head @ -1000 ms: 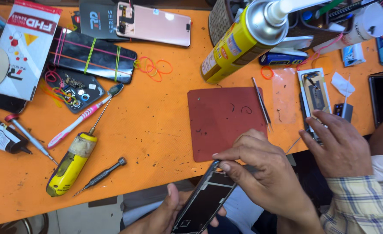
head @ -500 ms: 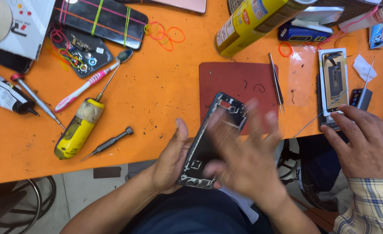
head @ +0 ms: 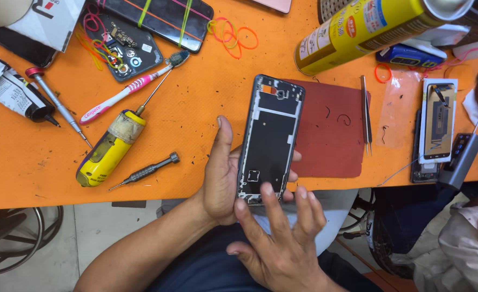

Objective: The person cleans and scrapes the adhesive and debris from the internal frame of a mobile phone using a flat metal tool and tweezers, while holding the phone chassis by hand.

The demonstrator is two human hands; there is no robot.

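My left hand (head: 221, 176) grips a black phone frame (head: 270, 135) by its lower left side and holds it flat, open side up, over the front edge of the orange table (head: 195, 108). My right hand (head: 282, 238) is below it with fingers spread, and two fingertips touch the frame's bottom edge. The frame's top end lies over a dark red mat (head: 331, 130).
On the table lie a yellow-handled tool (head: 106, 154), a small screwdriver (head: 147, 172), a pink toothbrush (head: 125, 92), tweezers (head: 366, 113), a yellow spray can (head: 368, 30), rubber bands (head: 233, 38), a glue tube (head: 12, 89) and phone parts (head: 436, 124). Another person's sleeve (head: 460, 238) is at the right.
The phone frame has come up from below the table edge and is now held flat and still. My right hand has dropped from over the frame to its bottom edge. The other person's hand has withdrawn right.
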